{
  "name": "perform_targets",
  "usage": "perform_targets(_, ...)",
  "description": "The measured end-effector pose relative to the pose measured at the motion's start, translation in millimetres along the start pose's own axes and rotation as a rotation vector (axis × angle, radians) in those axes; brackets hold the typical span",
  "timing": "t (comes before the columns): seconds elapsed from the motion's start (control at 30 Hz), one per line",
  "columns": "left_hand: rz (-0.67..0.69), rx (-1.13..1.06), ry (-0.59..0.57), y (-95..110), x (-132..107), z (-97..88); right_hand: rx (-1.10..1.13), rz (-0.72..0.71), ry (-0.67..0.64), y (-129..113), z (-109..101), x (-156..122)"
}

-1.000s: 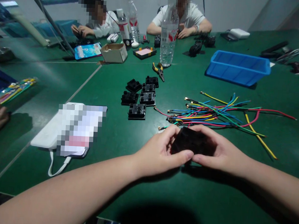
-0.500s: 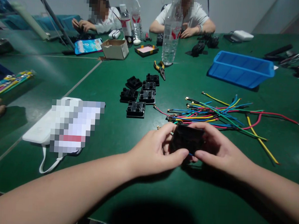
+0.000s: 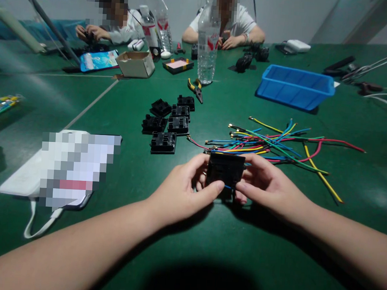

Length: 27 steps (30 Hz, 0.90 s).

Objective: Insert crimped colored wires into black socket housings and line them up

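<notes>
One black housing [image 3: 225, 167], held upright between the two hands just above the table, broad face toward the wearer, top edge running left to right, long axis uncertain. Fingers of left hand [image 3: 181, 185] and right hand [image 3: 272, 186]: curled partway, grasping the housing by its opposite sides, thumbs on the near face beside a small blue strip [image 3: 227, 187]. Green table [image 3: 239, 255]: coloured wires [image 3: 261, 142] just beyond the right fingers, similar black parts [image 3: 163, 142] beyond the left, blue bin [image 3: 293, 89] farther off, two seated people [image 3: 248, 29] at the far side.
</notes>
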State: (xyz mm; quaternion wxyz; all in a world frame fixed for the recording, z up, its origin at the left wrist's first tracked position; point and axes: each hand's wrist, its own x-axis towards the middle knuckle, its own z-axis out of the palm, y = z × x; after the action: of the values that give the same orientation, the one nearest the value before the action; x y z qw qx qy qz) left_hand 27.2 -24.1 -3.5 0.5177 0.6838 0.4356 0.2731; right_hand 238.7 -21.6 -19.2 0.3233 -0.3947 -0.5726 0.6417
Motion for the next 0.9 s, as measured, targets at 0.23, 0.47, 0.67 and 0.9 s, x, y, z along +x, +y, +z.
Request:
perform_targets(0.23, -0.054, -0.148, 0.053, 4.5, 3.4, -1.6, -0.053, -0.009, 0.013, -3.2, 1.5, 0.2)
perform_targets(0.47, -0.064, -0.158, 0.034, 3.4, 4.0, -2.7, -0.020, 0.005, -0.005, 0.1, -0.5, -0.2)
perform_targets(0.67, -0.053, -0.188, -0.069, -3.4, 2.9, -4.5, 0.079, 0.003, 0.008, 1.3, -2.7, 1.4)
perform_targets(0.9, -0.119, -0.422, -0.093, -3.6, 7.8, -3.6, 0.129, 0.015, 0.001, 1.6, -3.1, 2.0)
